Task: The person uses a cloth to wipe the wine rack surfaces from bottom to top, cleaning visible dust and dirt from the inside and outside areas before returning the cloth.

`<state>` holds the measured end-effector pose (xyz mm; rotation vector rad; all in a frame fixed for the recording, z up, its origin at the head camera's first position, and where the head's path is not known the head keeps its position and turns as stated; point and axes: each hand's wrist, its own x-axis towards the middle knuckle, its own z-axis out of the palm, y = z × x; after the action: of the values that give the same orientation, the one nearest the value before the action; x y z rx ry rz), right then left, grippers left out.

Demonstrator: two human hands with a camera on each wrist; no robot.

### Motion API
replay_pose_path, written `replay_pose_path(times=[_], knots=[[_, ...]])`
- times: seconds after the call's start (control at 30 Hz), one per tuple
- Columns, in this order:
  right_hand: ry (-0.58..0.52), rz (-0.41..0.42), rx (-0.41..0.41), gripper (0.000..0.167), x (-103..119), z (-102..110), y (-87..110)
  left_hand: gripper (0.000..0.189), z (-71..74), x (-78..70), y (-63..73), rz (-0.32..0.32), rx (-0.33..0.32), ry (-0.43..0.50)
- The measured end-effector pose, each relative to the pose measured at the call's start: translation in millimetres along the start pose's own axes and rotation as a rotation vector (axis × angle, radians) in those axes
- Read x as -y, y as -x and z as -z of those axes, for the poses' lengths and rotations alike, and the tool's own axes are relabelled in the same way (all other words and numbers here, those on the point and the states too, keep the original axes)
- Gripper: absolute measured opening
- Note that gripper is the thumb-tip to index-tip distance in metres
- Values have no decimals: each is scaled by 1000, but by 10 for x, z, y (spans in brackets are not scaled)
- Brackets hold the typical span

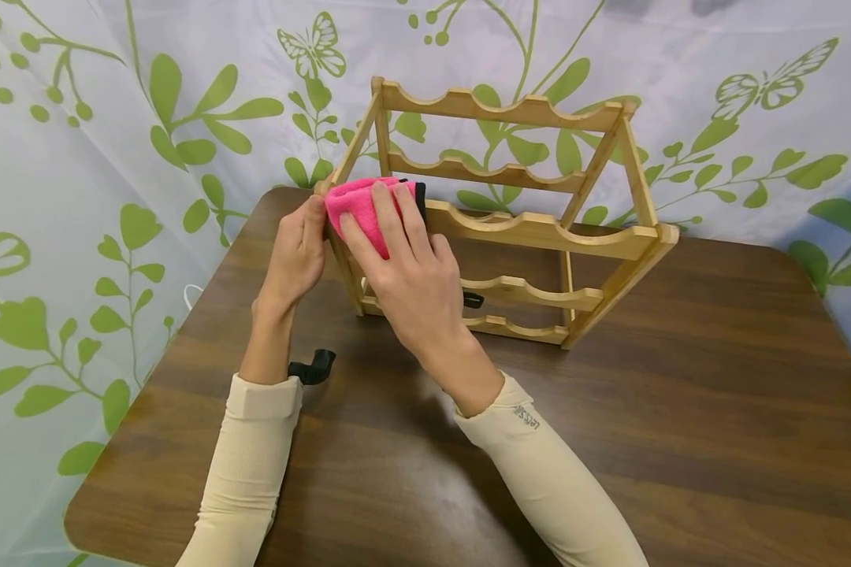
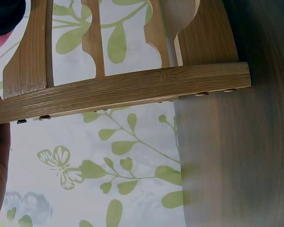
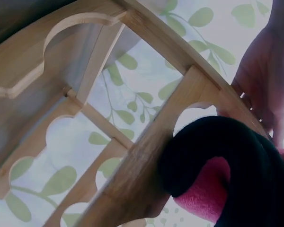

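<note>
A wooden wine rack (image 1: 539, 228) with scalloped rails stands on the table, near the wall. My left hand (image 1: 294, 252) grips the top of its front left post, and in the left wrist view part of that hand shows at the edge of the wooden side piece (image 2: 123, 90). With my right hand (image 1: 414, 287) I hold a folded pink cloth (image 1: 358, 206) with black edging against the left end of the upper front rail. The cloth's black edge (image 3: 203, 137) bulges over the rail in the right wrist view. My right thumb is partly hidden.
The brown wooden table (image 1: 716, 378) has rounded corners. A bent black piece (image 1: 315, 368) lies by the left wrist, and a small black loop (image 1: 473, 300) shows near the lower rail. Behind hangs a white curtain (image 1: 220, 47) with green leaves and butterflies.
</note>
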<state>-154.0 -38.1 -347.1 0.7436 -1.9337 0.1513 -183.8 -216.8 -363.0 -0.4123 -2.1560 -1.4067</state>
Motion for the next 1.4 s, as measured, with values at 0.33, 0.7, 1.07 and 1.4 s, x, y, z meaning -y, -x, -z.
replay_pose_path(times=[0.33, 0.7, 1.07, 1.4], knots=[[-67, -10, -59, 27, -77, 22, 70, 54, -1, 16, -9, -10, -21, 53], [-67, -46, -128, 23, -126, 84, 158, 61, -5, 42, -9, -15, -17, 107], [-50, -87, -184, 24, -172, 112, 204, 68, -35, 35, -31, -71, 20, 108], [-34, -166, -257, 26, -205, 133, 273, 70, -31, 21, -32, -45, 17, 86]])
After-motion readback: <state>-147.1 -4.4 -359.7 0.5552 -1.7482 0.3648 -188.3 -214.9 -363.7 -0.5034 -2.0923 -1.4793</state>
